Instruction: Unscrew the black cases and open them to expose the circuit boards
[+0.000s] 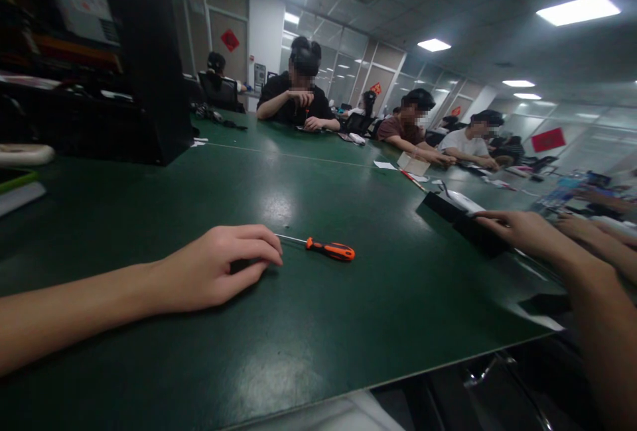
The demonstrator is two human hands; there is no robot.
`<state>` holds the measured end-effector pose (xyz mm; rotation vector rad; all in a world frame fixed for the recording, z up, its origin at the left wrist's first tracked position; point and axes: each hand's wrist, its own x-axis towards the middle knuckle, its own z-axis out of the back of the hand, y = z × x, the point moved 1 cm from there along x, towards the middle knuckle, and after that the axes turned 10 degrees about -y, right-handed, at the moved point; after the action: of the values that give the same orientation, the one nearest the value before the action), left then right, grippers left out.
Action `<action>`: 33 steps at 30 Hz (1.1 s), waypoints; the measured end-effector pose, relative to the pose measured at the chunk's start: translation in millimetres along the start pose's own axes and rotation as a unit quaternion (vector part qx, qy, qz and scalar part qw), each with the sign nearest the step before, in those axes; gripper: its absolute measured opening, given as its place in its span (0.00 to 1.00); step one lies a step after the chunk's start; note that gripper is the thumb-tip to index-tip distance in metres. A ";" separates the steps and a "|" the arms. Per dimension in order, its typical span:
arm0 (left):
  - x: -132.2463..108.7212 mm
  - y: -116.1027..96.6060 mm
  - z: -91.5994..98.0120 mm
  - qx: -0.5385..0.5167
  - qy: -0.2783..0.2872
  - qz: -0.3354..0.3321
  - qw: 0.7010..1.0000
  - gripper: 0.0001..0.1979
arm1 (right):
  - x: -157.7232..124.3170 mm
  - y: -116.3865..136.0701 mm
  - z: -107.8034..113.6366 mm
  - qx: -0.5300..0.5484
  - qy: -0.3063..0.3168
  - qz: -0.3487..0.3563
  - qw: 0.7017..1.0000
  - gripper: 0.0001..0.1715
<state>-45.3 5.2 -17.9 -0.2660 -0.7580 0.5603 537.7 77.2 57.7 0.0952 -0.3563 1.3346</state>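
My left hand (226, 265) rests on the green table, fingers loosely bent and apart, holding nothing. Just beyond its fingertips lies a screwdriver (331, 249) with an orange and black handle. Its thin metal shaft points left, and the tip is hidden behind the fingers. On the right, my right hand (520, 229) reaches over a black box (480, 235), fingers stretched forward. Those fingertips are at the near end of a white object (462, 202) by the box. Whether they touch it I cannot tell.
A tall black case (144, 60) stands at the left, near a green and white object (20, 189). Across the table (209, 378) sits a person in black (296, 93); others work farther right. Another person's hand (580, 227) is close beyond my right hand. The table's near edge runs below.
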 end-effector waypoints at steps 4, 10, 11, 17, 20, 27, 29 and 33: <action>-0.5 0.6 -0.6 -0.003 -0.002 -0.008 1.000 0.13 | 9.0 -3.5 10.6 0.022 -0.043 -0.009 0.999 0.29; -1.6 0.1 -2.6 -0.019 -0.019 -0.003 1.000 0.13 | 12.6 3.7 -8.8 0.075 -0.055 0.022 0.995 0.25; -1.8 0.0 -2.7 -0.020 -0.019 -0.004 1.000 0.13 | 11.4 5.5 -13.5 0.079 -0.066 0.027 0.994 0.26; -1.4 0.7 -1.3 -0.010 -0.007 -0.019 1.000 0.13 | 7.8 5.0 -24.8 0.090 -0.119 0.066 0.987 0.29; -0.9 1.4 -0.6 -0.003 0.003 -0.025 1.000 0.13 | 10.8 1.0 -26.9 0.099 -0.135 0.072 0.983 0.35; -1.9 3.4 -1.0 -0.003 0.002 -0.033 0.999 0.13 | 16.2 -2.7 -31.1 0.105 -0.141 0.091 0.980 0.46; -2.5 3.7 -0.8 -0.005 0.004 -0.034 0.999 0.13 | 16.6 -2.9 -31.3 0.105 -0.144 0.091 0.980 0.48; -3.2 3.2 0.3 -0.009 0.007 -0.032 0.999 0.13 | 16.3 -3.9 -33.3 0.112 -0.145 0.089 0.979 0.50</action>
<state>-48.6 6.0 -20.9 -0.2600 -0.7561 0.4907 551.2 100.4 31.9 0.4592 -0.4673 1.5390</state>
